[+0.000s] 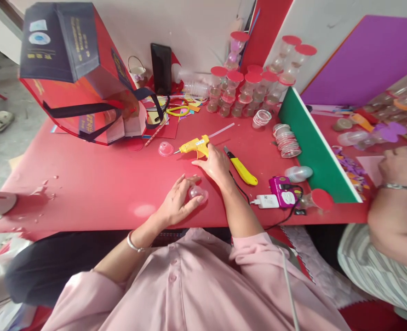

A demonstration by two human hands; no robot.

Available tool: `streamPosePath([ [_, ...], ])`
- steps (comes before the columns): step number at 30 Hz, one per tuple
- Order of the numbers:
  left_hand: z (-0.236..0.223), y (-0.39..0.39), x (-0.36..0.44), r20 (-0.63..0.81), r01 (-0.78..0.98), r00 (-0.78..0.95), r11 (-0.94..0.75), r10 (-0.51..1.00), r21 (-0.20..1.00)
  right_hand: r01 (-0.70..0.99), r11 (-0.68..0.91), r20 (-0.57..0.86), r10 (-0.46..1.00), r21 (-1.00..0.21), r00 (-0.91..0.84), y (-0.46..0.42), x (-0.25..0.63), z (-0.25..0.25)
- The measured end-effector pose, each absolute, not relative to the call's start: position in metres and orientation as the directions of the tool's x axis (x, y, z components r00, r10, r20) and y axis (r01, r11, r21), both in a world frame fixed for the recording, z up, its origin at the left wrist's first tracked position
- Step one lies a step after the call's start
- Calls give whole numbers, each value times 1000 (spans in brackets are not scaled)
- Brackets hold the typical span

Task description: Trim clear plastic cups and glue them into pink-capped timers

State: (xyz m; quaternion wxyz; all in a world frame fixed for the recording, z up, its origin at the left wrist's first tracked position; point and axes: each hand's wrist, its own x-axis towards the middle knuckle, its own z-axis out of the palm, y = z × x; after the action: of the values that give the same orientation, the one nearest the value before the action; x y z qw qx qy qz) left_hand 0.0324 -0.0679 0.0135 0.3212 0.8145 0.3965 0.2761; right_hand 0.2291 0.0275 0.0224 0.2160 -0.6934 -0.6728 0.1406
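My left hand rests on the table with its thumb and fingers curved round a small clear plastic dome lid. My right hand is at the handle of a yellow hot glue gun, fingers round the grip and thumb stretched out to the left. The gun lies on its side, nozzle pointing left, a glue stick poking out behind. Just beyond the nozzle sits another clear dome lid. A yellow utility knife lies right of my right hand.
A large red and black bag stands at the back left. Stacked clear cups with red discs line the wall. A green divider separates a co-worker's hand. Nested lids and a purple box with cables are at right.
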Motion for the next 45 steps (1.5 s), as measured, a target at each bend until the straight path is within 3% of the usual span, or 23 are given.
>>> streamPosePath([
  [10,15,-41,-6,134,586,620,-569,773,576,870,-67,125,981,-488,146,24,238,25],
  [13,12,-48,-49,142,690,488,-480,861,541,869,-57,142,979,-492,145,24,240,23],
  [16,17,-54,-75,231,763,222,-316,947,564,866,-57,168,973,-497,161,26,241,21],
  [18,28,-62,-68,249,669,199,-317,948,672,861,-61,179,968,-505,174,28,242,20],
  [20,39,-72,-42,148,390,378,-302,914,870,851,-69,169,969,-521,182,30,243,19],
  [22,45,-77,-4,-31,103,620,-42,784,994,839,-82,145,971,-538,188,31,244,20],
  [25,40,-63,47,-173,-192,672,394,720,899,827,-96,110,976,-554,187,32,245,21],
  [28,25,-26,70,-385,-394,519,613,764,685,820,-90,102,979,-565,178,31,246,24],
  [31,15,6,69,-436,-486,487,649,757,586,795,-110,108,971,-597,215,29,245,28],
  [36,16,22,68,-414,-527,442,604,795,597,725,-105,109,964,-681,242,26,242,35],
  [40,16,24,72,-429,-606,300,518,852,604,738,-108,94,970,-666,226,25,238,33],
  [43,18,20,68,-370,-586,299,475,880,656,728,-75,93,978,-682,189,24,236,29],
  [45,21,13,60,-260,-505,343,411,902,759,709,-53,87,983,-703,160,23,235,26],
])
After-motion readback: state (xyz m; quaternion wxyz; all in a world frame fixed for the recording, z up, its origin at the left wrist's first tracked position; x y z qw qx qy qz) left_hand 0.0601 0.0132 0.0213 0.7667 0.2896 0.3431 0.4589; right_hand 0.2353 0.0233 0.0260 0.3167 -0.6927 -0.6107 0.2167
